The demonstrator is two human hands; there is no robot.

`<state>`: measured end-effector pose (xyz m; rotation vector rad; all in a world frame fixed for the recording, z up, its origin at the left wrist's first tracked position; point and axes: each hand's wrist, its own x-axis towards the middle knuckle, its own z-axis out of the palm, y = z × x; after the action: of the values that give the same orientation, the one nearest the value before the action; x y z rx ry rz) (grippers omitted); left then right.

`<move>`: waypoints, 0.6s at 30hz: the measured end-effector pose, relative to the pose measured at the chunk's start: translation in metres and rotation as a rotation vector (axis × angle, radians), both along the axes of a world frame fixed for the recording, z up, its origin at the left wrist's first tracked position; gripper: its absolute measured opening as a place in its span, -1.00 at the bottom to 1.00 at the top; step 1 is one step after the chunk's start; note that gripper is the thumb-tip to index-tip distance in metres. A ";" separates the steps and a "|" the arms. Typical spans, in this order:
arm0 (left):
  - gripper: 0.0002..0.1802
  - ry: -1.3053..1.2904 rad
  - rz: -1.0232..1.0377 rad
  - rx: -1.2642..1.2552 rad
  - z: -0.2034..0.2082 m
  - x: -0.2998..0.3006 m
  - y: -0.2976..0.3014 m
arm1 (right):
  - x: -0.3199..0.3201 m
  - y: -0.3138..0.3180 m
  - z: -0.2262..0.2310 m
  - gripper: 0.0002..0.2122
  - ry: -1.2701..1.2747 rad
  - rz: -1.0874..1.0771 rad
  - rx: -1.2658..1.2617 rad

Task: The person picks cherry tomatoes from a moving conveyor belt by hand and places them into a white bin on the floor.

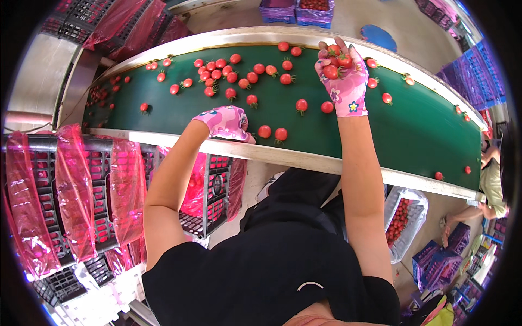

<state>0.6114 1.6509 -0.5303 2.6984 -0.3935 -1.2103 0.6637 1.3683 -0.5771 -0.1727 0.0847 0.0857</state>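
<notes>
My right hand (345, 76), in a pink flowered glove with bare fingertips, is palm up over the far side of the green conveyor belt (310, 130). Its fingers curl round several red cherry tomatoes (338, 61) with green stems. At the belt's near edge, my left hand (224, 123), gloved alike, shows its back with the fingers bent down. Whatever is under those fingers is hidden. Two loose tomatoes (272, 132) lie just right of it. More tomatoes (217, 70) are scattered over the belt, thickest beyond my left hand.
White rails (293, 157) border the belt. Black crates (98, 190) draped in pink film stand at the left. Below the belt, a lined crate (405, 217) holds tomatoes. Blue crates (473, 76) are stacked at far right. Another person (492, 185) is at the belt's right end.
</notes>
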 end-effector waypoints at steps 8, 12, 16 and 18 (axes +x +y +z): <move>-0.73 0.341 0.298 -0.933 -0.010 0.007 0.029 | -0.026 -0.030 0.001 -0.68 -0.037 0.063 -1.222; -0.41 0.645 0.753 -1.912 -0.019 -0.006 0.044 | -0.070 -0.009 -0.002 -0.69 -0.332 0.008 -2.104; -0.44 0.509 0.719 -2.168 -0.022 0.010 0.070 | -0.082 0.016 0.001 -0.72 -0.378 0.087 -2.612; -0.54 0.244 0.849 -2.033 -0.017 0.019 0.078 | -0.086 0.021 0.006 -0.70 -0.352 0.138 -2.772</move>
<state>0.6302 1.7293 -0.5475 0.7025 -0.1510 -0.2752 0.5773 1.3893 -0.5713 -2.9534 -0.2337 0.0108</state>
